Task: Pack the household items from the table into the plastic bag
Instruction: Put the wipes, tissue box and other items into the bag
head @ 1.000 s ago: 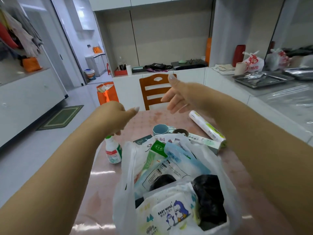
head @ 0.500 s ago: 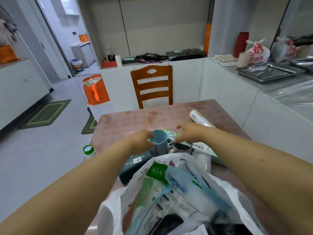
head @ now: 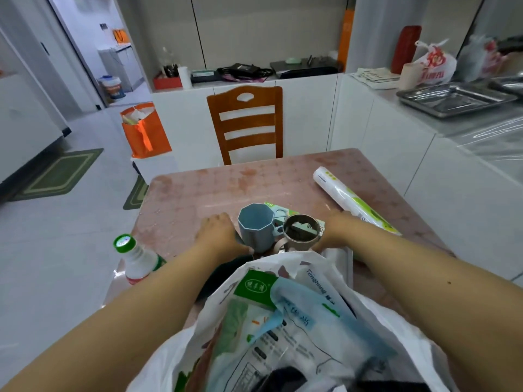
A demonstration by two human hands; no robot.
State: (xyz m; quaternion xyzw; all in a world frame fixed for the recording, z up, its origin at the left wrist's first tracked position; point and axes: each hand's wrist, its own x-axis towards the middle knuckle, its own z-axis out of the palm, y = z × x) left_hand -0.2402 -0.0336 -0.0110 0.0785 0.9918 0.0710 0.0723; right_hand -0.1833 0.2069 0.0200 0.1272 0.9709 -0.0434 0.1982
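Observation:
The white plastic bag [head: 382,321] stands open at the near table edge, stuffed with printed pouches. Just behind it my left hand [head: 216,232] curls against the left side of a grey-blue octagonal cup [head: 254,226]. My right hand [head: 334,230] holds a brown tape roll [head: 301,232] from the right; its fingertips are hidden. A flat green packet [head: 284,210] lies under the cup. A white roll with green print [head: 349,198] lies at the right. A white bottle with a green cap [head: 135,258] stands at the left edge.
The pink patterned table [head: 215,190] stretches beyond the items. A wooden chair [head: 249,123] stands at its far side. An orange bag [head: 145,131] sits on the floor at the left. A white counter with steel trays [head: 452,99] runs along the right.
Both hands dropped from mid-air to the table behind the bag. The left closed round the cup, the right round the tape roll. The view tilted forward.

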